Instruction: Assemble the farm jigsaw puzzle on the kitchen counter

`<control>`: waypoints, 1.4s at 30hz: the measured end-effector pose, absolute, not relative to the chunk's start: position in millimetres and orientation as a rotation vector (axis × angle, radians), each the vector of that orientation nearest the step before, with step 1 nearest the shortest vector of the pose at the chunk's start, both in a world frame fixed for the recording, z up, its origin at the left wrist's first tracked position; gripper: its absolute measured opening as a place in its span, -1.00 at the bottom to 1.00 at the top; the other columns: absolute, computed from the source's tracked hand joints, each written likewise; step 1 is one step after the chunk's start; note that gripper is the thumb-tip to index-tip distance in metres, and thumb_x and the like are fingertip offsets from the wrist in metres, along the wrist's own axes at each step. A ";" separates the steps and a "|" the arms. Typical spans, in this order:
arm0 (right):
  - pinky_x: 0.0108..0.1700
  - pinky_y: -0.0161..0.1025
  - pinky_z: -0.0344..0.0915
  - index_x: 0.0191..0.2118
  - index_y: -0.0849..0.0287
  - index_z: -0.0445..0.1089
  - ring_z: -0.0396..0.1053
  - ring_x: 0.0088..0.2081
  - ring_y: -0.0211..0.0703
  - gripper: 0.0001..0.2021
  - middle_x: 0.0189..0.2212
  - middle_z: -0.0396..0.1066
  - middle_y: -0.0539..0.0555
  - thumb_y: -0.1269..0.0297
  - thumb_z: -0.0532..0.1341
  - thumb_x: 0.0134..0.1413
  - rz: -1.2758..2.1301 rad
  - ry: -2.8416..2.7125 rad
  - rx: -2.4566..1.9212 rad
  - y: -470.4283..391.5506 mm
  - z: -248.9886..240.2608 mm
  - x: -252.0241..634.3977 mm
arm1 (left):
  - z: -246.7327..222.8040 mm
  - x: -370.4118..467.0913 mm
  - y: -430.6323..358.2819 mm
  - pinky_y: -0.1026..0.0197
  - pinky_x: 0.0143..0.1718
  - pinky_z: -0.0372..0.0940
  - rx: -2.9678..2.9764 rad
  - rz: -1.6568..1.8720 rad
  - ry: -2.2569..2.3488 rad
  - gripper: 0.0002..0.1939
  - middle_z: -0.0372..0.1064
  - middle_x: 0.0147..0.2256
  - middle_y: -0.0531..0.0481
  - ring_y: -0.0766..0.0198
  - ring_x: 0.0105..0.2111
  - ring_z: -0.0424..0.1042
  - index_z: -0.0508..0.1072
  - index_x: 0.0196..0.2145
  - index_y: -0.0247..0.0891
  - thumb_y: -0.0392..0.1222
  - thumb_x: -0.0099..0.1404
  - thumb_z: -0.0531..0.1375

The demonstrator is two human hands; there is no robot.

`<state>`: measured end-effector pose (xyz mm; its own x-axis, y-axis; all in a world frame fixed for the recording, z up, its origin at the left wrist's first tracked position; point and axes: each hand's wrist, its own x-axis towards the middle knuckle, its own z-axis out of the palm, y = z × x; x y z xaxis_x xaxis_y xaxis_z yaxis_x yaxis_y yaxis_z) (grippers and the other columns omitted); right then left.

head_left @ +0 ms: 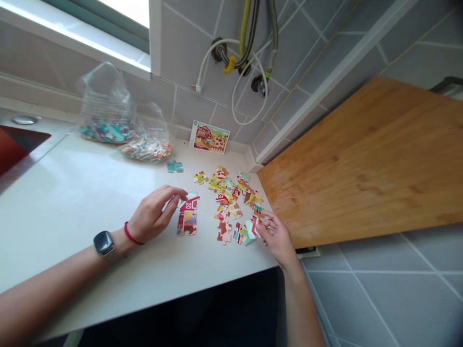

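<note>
Two or more joined jigsaw pieces (187, 218), showing part of a red barn, lie flat on the white countertop. My left hand (152, 214), with a watch and a red band on its wrist, rests at their upper left, fingers loosely extended and fingertips at the top edge. Between the thumb and fingers of my right hand (278, 237) is a jigsaw piece (252, 227) in pale green, red and white. It is held just above the right end of a loose spread of jigsaw pieces (224, 207). A teal jigsaw piece (175, 166) lies apart, beyond my left hand.
Two clear plastic bags of pieces (106, 127) stand against the back wall. A picture card (210, 137) of a farm leans there too. On the right, a wooden board (369, 168) borders the countertop (90, 193). Hoses (249, 33) hang above.
</note>
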<state>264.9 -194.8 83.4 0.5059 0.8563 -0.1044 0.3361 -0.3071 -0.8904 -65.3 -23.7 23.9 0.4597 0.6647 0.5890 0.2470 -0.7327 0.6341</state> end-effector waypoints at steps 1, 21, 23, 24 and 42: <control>-0.50 -0.23 0.41 0.10 0.07 0.44 0.46 -0.51 -0.18 -0.38 -0.39 0.47 -0.04 -0.03 0.49 -0.07 0.849 -0.984 -1.813 -187.2 87.5 253.2 | 23.3 -66.1 -21.4 0.07 -0.08 0.43 2.220 1.213 0.805 -0.74 0.57 -0.19 -0.09 0.16 -0.17 0.54 0.46 -0.07 -0.22 -0.19 0.57 -0.02; -0.27 -0.22 0.40 -0.13 0.17 0.58 0.40 -0.42 -0.17 -0.67 -0.41 0.52 0.01 0.07 0.37 0.05 0.660 -1.365 -1.849 -50.0 16.4 176.0 | -1.3 -59.3 -8.9 -0.20 0.17 0.40 2.516 0.817 0.684 -0.71 0.54 0.04 -0.19 -0.09 0.15 0.41 0.57 0.03 -0.20 -0.29 0.42 0.15; -0.20 -0.18 0.43 -0.09 0.16 0.61 0.44 -0.38 -0.15 -0.69 -0.35 0.56 0.04 0.11 0.36 0.10 0.637 -1.433 -1.879 -47.3 18.2 176.4 | -2.5 -58.9 -10.0 -0.21 0.19 0.39 2.517 0.799 0.674 -0.73 0.53 0.05 -0.18 -0.10 0.17 0.40 0.59 -0.01 -0.18 -0.27 0.44 0.15; -0.16 -0.17 0.44 -0.09 0.15 0.63 0.45 -0.35 -0.13 -0.71 -0.32 0.57 0.06 0.13 0.36 0.11 0.620 -1.471 -1.889 -45.6 19.1 176.5 | -2.8 -58.8 -10.2 -0.21 0.19 0.39 2.520 0.792 0.669 -0.75 0.53 0.05 -0.18 -0.09 0.17 0.40 0.60 -0.03 -0.17 -0.26 0.45 0.15; -0.02 -0.16 0.41 -0.15 0.17 0.60 0.47 -0.20 -0.08 -0.78 -0.20 0.53 0.12 0.22 0.44 0.08 0.400 -1.651 -1.914 -41.8 17.4 181.0 | 0.5 -57.7 -16.3 -0.27 0.30 0.25 2.652 0.591 0.511 -0.67 0.32 0.35 -0.11 -0.20 0.34 0.26 0.54 0.11 -0.13 -0.04 0.48 0.20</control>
<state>181.0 -41.8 17.4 0.1912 0.9714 0.1406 0.7994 -0.0710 -0.5966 -57.7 -16.3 0.5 0.8459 0.4210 0.3275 0.2638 -0.8639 0.4291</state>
